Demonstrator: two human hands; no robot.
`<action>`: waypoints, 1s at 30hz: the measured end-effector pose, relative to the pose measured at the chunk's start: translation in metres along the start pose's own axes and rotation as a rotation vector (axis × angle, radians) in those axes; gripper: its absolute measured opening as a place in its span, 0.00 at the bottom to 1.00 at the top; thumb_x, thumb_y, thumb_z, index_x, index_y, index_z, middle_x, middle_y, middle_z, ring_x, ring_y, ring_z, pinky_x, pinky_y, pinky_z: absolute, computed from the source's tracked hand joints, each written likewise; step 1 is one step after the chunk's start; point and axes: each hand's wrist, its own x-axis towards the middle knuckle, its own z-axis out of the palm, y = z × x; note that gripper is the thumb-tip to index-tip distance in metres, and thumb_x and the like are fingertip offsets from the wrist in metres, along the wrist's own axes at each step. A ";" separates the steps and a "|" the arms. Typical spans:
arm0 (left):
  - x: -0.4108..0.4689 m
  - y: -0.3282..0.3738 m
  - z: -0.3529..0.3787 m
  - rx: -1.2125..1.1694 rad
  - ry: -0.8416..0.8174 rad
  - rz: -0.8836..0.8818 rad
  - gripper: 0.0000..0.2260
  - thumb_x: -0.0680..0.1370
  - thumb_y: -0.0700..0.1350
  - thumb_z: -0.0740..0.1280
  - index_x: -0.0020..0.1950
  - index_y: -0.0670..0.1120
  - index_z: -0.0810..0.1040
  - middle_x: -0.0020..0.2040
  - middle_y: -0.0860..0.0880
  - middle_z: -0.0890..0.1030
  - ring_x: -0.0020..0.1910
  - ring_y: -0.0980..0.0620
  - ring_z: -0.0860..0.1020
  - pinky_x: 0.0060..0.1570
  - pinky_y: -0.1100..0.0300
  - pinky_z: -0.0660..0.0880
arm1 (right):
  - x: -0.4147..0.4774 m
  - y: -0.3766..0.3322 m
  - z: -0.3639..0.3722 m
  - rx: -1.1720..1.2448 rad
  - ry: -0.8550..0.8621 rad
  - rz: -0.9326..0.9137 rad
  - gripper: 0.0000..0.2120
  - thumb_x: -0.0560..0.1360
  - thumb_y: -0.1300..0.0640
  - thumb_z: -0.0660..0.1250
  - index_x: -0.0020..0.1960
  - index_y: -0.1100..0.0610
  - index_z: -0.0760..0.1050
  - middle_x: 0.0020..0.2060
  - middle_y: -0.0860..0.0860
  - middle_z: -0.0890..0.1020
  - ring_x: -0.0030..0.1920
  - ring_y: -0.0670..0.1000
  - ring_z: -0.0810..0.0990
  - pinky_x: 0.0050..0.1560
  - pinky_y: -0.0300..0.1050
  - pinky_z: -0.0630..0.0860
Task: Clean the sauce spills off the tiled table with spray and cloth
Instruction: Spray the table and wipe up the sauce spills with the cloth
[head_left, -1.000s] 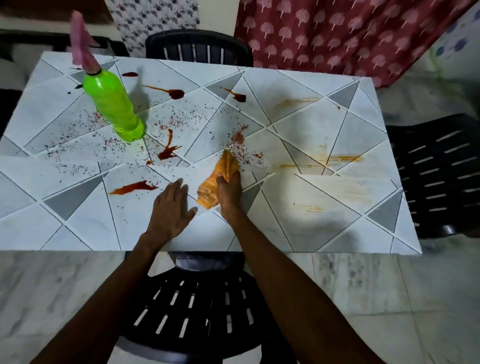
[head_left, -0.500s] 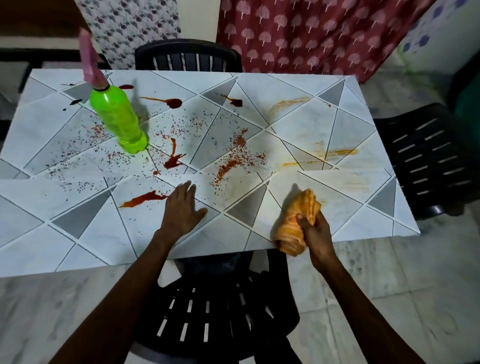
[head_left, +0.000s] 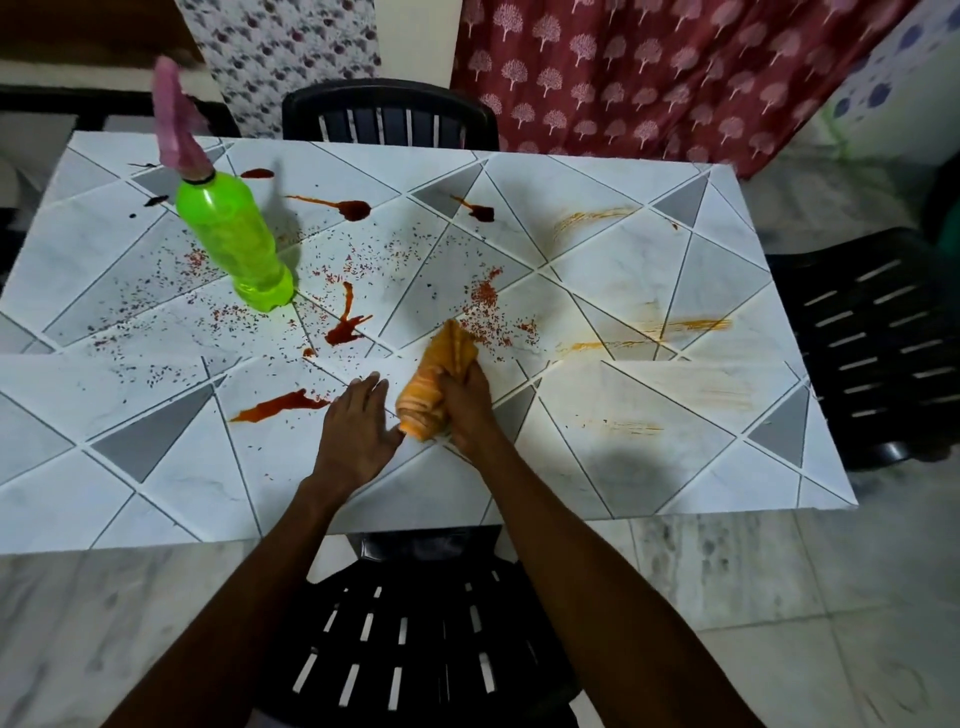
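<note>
One soft cloth (head_left: 435, 375) (light, probably; best gripped mid-bunch) sits clenched in the right hand (head_left: 470, 411); left hand (head_left: 358, 428) rests flat, empty.

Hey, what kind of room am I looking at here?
Probably a home dining area: a tiled table with black plastic chairs on three sides, and a red patterned curtain hanging behind.

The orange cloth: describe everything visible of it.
The orange cloth looks like soft, ribbed fabric, bunched into a thick wad. It lies on the tiled table toward the near side, its far end at a patch of red specks. The right hand grips it from the right; the left hand rests flat on the table just left of it.
</note>
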 end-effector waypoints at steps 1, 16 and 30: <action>0.001 0.000 0.000 0.006 0.003 -0.001 0.32 0.74 0.58 0.66 0.72 0.39 0.71 0.71 0.38 0.72 0.69 0.37 0.71 0.64 0.40 0.72 | 0.005 -0.003 -0.001 -0.017 -0.027 -0.003 0.29 0.78 0.57 0.70 0.76 0.56 0.65 0.68 0.58 0.76 0.64 0.62 0.77 0.66 0.64 0.75; 0.006 0.023 -0.004 -0.029 0.031 -0.045 0.28 0.76 0.54 0.70 0.72 0.41 0.71 0.72 0.41 0.71 0.73 0.40 0.66 0.69 0.41 0.66 | -0.113 0.032 -0.185 -0.035 0.409 -0.052 0.19 0.80 0.57 0.68 0.71 0.53 0.72 0.61 0.54 0.81 0.60 0.57 0.80 0.62 0.61 0.78; -0.020 0.005 -0.008 -0.060 0.094 0.001 0.23 0.74 0.49 0.64 0.65 0.37 0.76 0.63 0.37 0.78 0.62 0.35 0.76 0.58 0.42 0.74 | -0.060 0.006 0.004 -0.156 0.084 0.018 0.28 0.80 0.63 0.62 0.78 0.55 0.60 0.71 0.56 0.73 0.68 0.59 0.74 0.62 0.43 0.71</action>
